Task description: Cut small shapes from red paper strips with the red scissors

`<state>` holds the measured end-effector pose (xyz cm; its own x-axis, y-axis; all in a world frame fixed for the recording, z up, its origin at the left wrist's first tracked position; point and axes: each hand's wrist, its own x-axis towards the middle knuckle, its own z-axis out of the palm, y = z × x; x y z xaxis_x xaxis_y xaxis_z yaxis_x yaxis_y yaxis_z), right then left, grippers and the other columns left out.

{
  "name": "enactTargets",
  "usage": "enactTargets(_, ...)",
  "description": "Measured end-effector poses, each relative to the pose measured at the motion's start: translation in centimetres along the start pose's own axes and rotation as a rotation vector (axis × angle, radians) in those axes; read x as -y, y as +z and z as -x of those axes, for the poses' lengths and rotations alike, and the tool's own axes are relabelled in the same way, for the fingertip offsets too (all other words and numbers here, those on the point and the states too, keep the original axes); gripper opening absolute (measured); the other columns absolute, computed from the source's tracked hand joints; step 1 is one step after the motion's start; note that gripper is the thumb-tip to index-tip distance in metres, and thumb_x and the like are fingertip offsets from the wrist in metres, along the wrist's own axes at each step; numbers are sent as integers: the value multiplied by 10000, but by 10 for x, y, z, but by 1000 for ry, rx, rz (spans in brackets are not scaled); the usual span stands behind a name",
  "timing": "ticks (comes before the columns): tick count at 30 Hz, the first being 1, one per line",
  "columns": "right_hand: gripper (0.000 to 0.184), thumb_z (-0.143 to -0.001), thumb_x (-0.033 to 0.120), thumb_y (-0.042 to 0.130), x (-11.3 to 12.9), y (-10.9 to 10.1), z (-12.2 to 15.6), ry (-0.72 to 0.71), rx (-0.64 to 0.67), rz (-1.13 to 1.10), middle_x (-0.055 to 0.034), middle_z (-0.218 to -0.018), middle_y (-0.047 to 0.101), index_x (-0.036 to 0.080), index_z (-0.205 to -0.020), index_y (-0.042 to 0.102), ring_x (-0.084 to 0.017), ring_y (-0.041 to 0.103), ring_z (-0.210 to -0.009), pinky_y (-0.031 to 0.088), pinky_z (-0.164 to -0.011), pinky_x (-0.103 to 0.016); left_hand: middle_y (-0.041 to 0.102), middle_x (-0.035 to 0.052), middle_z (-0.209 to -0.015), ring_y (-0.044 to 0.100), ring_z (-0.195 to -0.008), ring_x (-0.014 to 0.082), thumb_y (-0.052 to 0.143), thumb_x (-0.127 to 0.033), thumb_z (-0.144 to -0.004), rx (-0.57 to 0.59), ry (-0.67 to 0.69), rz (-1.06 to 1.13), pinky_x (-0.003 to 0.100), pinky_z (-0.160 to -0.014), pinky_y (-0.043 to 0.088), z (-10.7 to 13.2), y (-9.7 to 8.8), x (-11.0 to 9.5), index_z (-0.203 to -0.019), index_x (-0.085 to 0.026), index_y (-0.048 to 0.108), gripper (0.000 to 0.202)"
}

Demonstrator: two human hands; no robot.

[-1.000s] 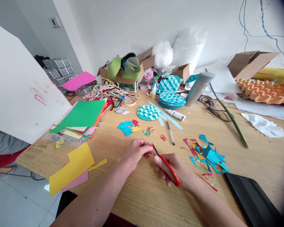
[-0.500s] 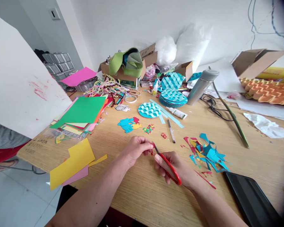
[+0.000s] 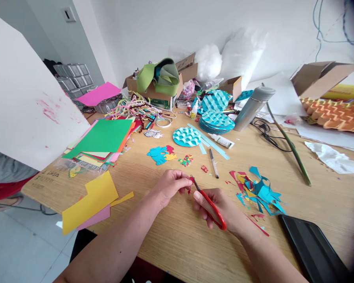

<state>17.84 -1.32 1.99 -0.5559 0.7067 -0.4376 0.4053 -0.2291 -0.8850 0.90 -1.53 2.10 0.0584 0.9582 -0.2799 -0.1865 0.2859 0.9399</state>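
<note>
Pinched in the fingertips of my left hand [image 3: 174,184] is a small piece of red paper [image 3: 190,191], mostly hidden by the fingers. My right hand [image 3: 214,204] grips red-handled scissors [image 3: 214,208], whose blade tips meet the red paper beside my left fingertips. Just beyond my hands lie blue fish cutouts [image 3: 157,155] with red and yellow ones, and a little pile of tiny coloured paper bits [image 3: 185,160]. A small red paper piece [image 3: 204,169] and a pen [image 3: 214,163] lie further right.
Blue, red and yellow paper scraps [image 3: 261,190] and a black tablet [image 3: 311,247] lie right. Yellow paper [image 3: 90,204] and a green-topped paper stack [image 3: 103,135] lie left. Behind are a wavy blue disc [image 3: 187,137], glue tube [image 3: 221,140], grey flask [image 3: 254,108] and green stem [image 3: 289,137].
The scissors' tips appear slightly more parted than before, still at the red paper. Both hands stay almost in place, and the view has shifted very slightly.
</note>
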Motion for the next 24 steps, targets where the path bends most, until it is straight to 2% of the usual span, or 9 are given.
enactTargets(9,545,-740,687,566,0,1,-2,-30,-8,-4,34,-496,531,157,-618,529,-68,485,-346,339,-348,-167,591,20,-578,482,-540,98,666,-276,-613,24,16,-37,234,-524,345,1,0,-1,-618,-136,612,149)
enactTargets(24,537,-750,676,564,1,1,-1,-15,-21,-28,35,-477,533,153,-630,539,-69,498,-334,302,-335,-156,591,15,-586,466,-535,92,677,-285,-599,30,-1,-11,239,-529,334,1,0,-1,-607,-140,616,158)
